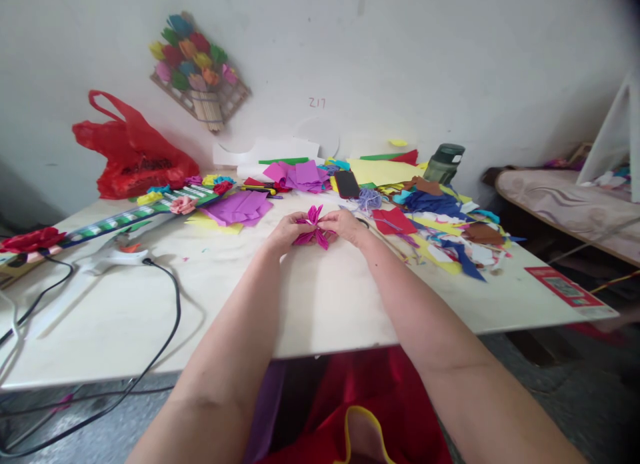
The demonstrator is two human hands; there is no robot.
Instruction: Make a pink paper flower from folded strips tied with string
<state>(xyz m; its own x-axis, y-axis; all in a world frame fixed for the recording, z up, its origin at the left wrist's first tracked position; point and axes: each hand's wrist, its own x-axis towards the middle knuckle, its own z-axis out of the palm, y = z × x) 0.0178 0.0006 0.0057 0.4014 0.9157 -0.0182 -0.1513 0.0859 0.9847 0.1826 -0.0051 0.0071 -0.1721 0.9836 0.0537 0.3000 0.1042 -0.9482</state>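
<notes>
Both hands meet on a magenta paper flower [314,228] near the middle of the table [310,304]. We've got our left hand [286,233] and right hand [345,225] pinching its folded petals from either side, forearms stretched out and angled inward, wrists low over the tabletop. Just beyond the grip lies a stack of purple paper [239,207] and a phone [347,183]. Off to the right of it, paper scraps [450,234]; well left, a glue gun [117,255].

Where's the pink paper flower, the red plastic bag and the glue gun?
pink paper flower [313,228], head view, its centre folds.
red plastic bag [134,159], head view, its bulging middle.
glue gun [120,256], head view, its white body.
</notes>
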